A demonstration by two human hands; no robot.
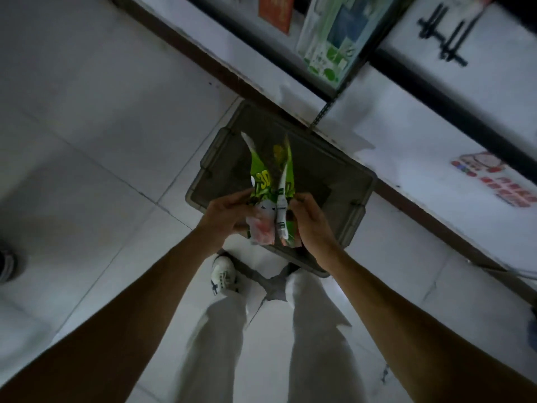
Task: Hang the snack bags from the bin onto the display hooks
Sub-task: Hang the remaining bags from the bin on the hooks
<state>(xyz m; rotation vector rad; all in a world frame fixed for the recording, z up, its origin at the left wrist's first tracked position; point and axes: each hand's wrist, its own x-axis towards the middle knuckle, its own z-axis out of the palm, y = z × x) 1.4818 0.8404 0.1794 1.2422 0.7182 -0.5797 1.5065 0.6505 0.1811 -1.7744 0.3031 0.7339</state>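
Green snack bags (271, 181) with white and pink print are held upright between both hands, above a grey plastic bin (343, 184) on the floor. My left hand (225, 215) grips the bags' lower left side. On the lower right side my right hand (309, 222) grips them. How many bags are in the bunch I cannot tell. Black display hooks (444, 33) stick out from the white panel at the top right; they are blurred.
The bin stands against the base of a white shelving unit (406, 146) with dark rails. A green and blue package (334, 39) and a red one (276, 11) hang higher up. My white shoe (223, 276) and light trousers are below, on the pale tiled floor (87, 141).
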